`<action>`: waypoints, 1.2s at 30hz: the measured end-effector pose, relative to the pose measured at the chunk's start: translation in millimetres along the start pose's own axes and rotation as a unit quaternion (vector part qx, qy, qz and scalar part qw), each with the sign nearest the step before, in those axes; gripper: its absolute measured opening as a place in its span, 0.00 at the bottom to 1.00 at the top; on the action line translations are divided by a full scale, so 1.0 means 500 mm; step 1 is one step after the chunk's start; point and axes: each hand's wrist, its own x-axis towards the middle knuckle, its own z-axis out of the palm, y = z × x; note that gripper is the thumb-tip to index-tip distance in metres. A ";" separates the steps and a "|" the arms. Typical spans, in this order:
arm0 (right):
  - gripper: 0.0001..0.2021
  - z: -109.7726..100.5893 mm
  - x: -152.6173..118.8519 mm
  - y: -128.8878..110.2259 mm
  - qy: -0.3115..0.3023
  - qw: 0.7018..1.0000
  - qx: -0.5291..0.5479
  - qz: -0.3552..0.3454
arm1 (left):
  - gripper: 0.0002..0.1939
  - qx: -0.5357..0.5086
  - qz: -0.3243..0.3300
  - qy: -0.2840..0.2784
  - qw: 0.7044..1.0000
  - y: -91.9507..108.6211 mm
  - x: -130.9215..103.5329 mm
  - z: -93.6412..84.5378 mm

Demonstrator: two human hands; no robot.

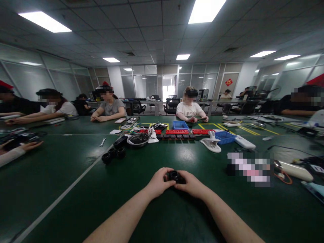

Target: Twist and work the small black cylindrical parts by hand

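A small round black part (173, 175) with a ring-shaped top is between my two hands, low over the green table (141, 216). My left hand (160, 182) wraps its left side, the thumb across the front. On the other side my right hand (188, 183) closes round it, its thumb close to the left thumb. The underside of the part is hidden by the fingers. Farther left on the table lie several similar black round parts (120, 153), grouped beside a black box-shaped device (120, 142).
Beyond my hands are a round metal dish (138, 139), red strips (176, 132), blue trays (224, 137) and a white stand (211, 143). A wrench (102, 142) lies left. A white device (293, 170) and cables are right. People sit around the table.
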 end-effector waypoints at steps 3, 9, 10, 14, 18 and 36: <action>0.15 -0.008 0.002 0.006 -0.021 0.999 0.044 0.005 | 0.21 -0.012 0.001 -0.012 1.000 -0.001 0.001 -0.002; 0.12 0.000 0.007 0.009 0.004 0.999 -0.015 0.047 | 0.21 -0.021 0.008 -0.002 1.000 -0.004 -0.001 0.005; 0.13 0.005 0.008 0.009 0.014 0.998 -0.034 0.054 | 0.20 -0.018 0.006 0.008 1.000 -0.004 -0.001 0.008; 0.14 0.028 0.011 -0.004 0.074 0.984 -0.135 0.091 | 0.18 0.000 -0.023 0.052 0.998 -0.008 0.001 0.020; 0.12 0.046 0.013 -0.025 0.112 0.963 -0.219 0.115 | 0.17 0.004 -0.038 0.075 0.996 -0.013 0.005 0.024; 0.16 0.000 0.008 0.018 -0.025 0.998 0.053 0.021 | 0.21 -0.018 0.059 -0.032 0.998 -0.022 0.002 -0.001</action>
